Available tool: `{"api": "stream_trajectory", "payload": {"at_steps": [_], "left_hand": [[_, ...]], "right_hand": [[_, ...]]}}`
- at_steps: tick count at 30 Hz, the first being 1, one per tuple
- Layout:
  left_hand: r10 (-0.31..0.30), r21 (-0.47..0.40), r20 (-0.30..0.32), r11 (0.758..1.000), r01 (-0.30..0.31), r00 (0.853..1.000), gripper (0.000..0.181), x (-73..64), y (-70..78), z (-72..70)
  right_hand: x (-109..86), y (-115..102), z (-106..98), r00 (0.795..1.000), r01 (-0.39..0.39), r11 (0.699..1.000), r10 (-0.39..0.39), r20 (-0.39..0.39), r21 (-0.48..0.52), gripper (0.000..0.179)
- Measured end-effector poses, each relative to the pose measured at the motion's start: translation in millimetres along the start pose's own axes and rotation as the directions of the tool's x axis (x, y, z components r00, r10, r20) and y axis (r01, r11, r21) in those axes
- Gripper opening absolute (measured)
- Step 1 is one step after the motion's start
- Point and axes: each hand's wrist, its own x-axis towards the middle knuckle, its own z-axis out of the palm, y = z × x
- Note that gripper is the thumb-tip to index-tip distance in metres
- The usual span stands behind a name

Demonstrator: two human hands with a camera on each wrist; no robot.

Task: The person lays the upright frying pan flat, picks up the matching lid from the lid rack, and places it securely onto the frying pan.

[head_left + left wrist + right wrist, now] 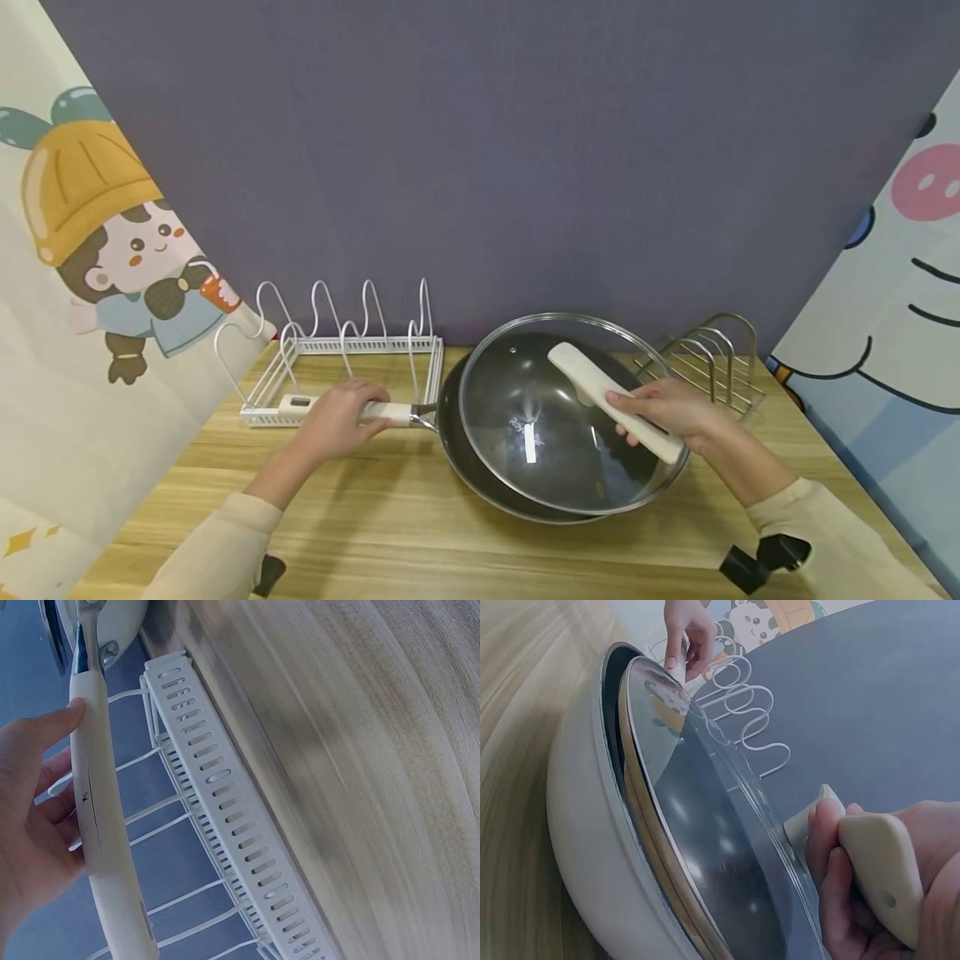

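My left hand (341,423) grips the cream handle (105,802) of a dark-lined frying pan (457,433), its fingers curled round it. In the right wrist view the pan's outside (581,802) is pale. Over the pan lies a clear glass lid (487,417) with a metal rim, offset to the right, so a crescent of the pan's inside shows at the left. My right hand (671,412) holds the lid's long cream handle (581,367) between thumb and fingers. Whether the lid's far edge touches the pan cannot be told.
Behind the left hand stands a white wire rack (367,343) with tall looped dividers. A metal rack (731,367) with arched bars is partly hidden behind the lid and right hand. Everything stands on a wood-grain table (360,533) before a grey-purple backdrop (480,167).
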Motion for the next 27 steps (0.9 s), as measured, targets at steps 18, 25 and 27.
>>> {"api": "stream_trajectory", "payload": {"at_steps": [18, 25, 27], "left_hand": [[-0.012, 0.000, 0.016, 1.000, 0.012, 1.000, 0.028, 1.7, -0.4, -2.3], [-0.015, -0.003, 0.019, 1.000, 0.015, 1.000, 0.027, 1.2, -1.1, -1.4], [-0.020, -0.003, 0.023, 1.000, 0.020, 1.000, 0.027, 0.6, -1.3, -0.2]], "right_hand": [[14.7, 5.7, -12.7, 0.996, 0.032, 0.999, -0.033, 0.082, 0.017, 0.040], [18.7, 5.5, -13.3, 0.993, 0.030, 0.999, -0.032, 0.112, 0.016, 0.039], [19.2, 5.9, -12.4, 0.993, 0.025, 1.000, -0.027, 0.116, 0.017, 0.039]]}}
